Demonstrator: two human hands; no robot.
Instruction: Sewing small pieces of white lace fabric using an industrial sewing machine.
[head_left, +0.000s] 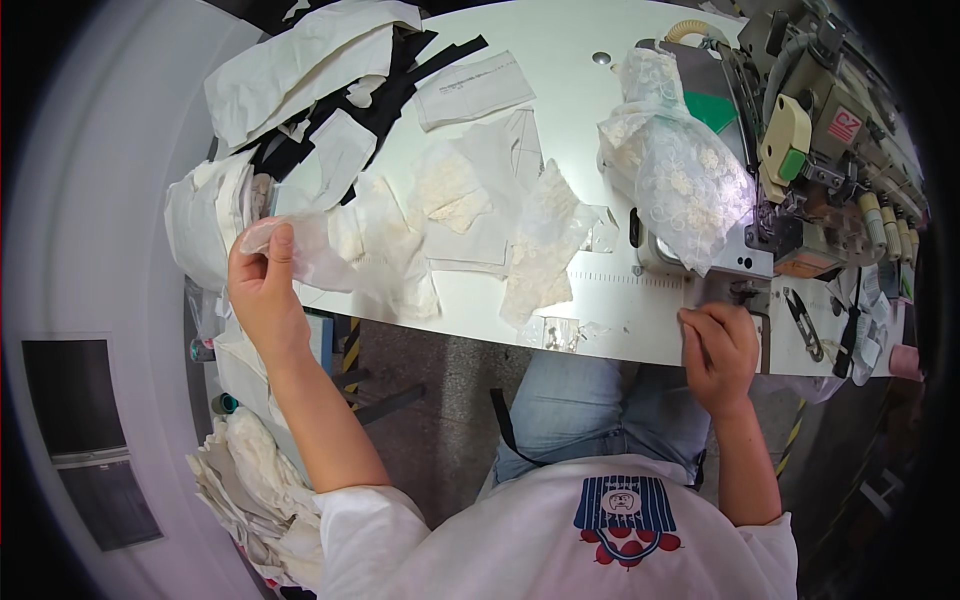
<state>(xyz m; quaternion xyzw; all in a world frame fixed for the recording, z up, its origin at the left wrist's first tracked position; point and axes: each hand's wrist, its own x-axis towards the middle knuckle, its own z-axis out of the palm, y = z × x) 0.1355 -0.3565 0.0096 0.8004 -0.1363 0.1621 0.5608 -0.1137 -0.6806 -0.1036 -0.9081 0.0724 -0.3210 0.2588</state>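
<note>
My left hand (268,290) is raised at the left end of the white table, thumb and fingers pinched on a sheer white fabric piece (325,262). That piece trails to the right over other pale cut pieces (395,250). At the table's front edge, just below the sewing machine's plate (735,262), is my right hand (720,350), its fingers curled in. What it holds, if anything, is hidden. Beyond it, bunched embroidered white lace (690,180) lies on the plate beside the lit needle area of the sewing machine (800,150).
Lace pieces (545,240) and paper patterns (475,90) lie mid-table. Folded white cloth (310,60) and black strips (390,120) fill the far left. Small thread snips (803,325) and a black-handled tool (850,330) lie at right. Piled cream fabric (255,490) sits below left.
</note>
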